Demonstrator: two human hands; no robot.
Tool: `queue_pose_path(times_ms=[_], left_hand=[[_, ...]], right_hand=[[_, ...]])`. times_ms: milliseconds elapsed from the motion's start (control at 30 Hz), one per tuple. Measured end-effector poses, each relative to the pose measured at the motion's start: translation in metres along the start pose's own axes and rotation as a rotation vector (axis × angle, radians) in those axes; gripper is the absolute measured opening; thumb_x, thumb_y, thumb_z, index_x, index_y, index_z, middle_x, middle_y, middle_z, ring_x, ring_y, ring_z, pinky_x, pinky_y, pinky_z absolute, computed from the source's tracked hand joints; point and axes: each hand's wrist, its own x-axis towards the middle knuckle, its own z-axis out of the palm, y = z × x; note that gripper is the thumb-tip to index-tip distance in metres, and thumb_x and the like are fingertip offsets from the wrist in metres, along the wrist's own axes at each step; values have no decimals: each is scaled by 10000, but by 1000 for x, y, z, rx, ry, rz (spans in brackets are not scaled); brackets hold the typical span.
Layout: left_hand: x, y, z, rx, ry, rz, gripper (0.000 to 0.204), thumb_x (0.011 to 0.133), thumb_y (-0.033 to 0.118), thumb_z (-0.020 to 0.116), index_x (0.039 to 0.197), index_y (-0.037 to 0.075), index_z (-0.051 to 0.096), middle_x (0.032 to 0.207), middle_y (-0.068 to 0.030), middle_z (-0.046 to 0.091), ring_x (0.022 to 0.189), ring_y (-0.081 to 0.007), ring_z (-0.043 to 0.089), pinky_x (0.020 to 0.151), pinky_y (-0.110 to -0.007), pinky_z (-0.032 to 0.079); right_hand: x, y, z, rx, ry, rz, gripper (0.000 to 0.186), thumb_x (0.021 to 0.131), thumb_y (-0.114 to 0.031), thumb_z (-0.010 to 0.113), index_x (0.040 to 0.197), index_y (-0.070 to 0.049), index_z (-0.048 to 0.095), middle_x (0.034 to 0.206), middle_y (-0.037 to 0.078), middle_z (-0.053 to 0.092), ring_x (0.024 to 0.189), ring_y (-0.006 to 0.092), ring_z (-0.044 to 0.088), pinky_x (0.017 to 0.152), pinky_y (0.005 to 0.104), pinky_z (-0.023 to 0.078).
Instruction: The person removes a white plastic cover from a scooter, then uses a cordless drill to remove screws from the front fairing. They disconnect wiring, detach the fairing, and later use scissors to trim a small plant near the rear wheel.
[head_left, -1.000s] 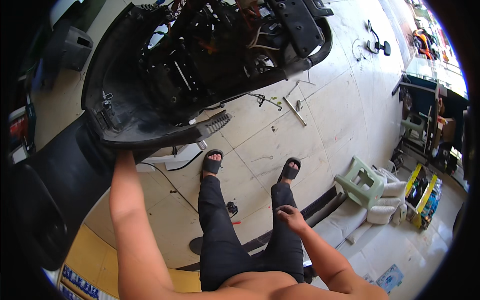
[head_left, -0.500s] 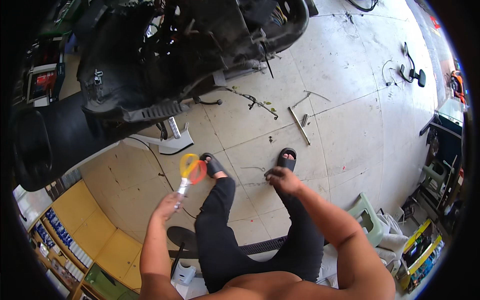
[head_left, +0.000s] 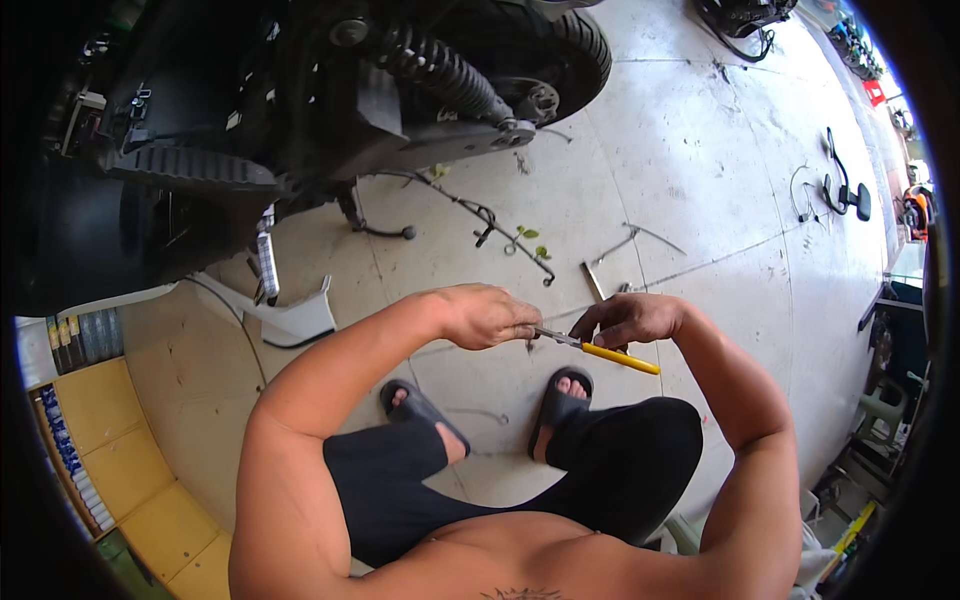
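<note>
A pair of scissors (head_left: 620,358) with yellow-edged handles and metal blades is held edge-on in front of my knees. My left hand (head_left: 488,318) pinches the blade end, its fingers closed together. Curled around the near part of the handles is my right hand (head_left: 640,318), with thumb and fingers touching the scissors beside the pivot. The far side of its grip is hidden. Beyond my hands, a thin dark cable or hose (head_left: 480,215) with green leaves by it lies on the tiled floor. Metal rods (head_left: 630,240) rest behind my right hand.
A dark motor scooter (head_left: 250,180) fills the upper left, its rear wheel (head_left: 585,60) and spring shock toward the middle. A white body panel (head_left: 300,310) lies under it. Yellow cabinets (head_left: 110,410) stand at left. A black mirror-like part (head_left: 850,195) lies at far right.
The scissors have gone from the lower left to the middle, in front of my knees. My right hand has left my right thigh and come to the handles. The view has shifted toward the scooter's wheel.
</note>
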Motion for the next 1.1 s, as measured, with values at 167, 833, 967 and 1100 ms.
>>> queue_pose_path(times_ms=[167, 833, 967, 1100], left_hand=[[49, -26, 18, 202, 87, -99, 250, 981, 320, 444, 1043, 109, 564, 992, -142, 646, 974, -359, 590, 836, -452, 460], [23, -108, 23, -1529, 1016, 566, 250, 972, 149, 496, 1213, 135, 559, 1109, -108, 631, 971, -271, 638, 817, -388, 534], [-4, -48, 12, -1741, 1071, 596, 305, 955, 325, 552, 1179, 118, 559, 1141, -147, 592, 1074, -312, 607, 867, -435, 518], [-32, -11, 10, -1741, 1051, 219, 273, 941, 269, 592, 1133, 86, 531, 1133, -150, 575, 1044, -307, 624, 778, -380, 550]], right_hand=[[30, 74, -35, -107, -70, -71, 668, 750, -99, 659, 1390, -83, 467, 1044, 72, 601, 853, 131, 569, 763, 272, 494], [26, 131, 7, 644, 414, -574, 744, 823, -488, 707, 1360, -62, 417, 994, 71, 556, 918, 223, 587, 746, 384, 528], [16, 105, 5, 464, 550, -657, 686, 811, -464, 733, 1294, -53, 471, 892, 39, 548, 768, 140, 531, 653, 280, 459], [-2, 51, 6, 39, 699, -576, 506, 849, -316, 733, 1216, -40, 520, 764, 10, 518, 661, 87, 470, 568, 249, 385]])
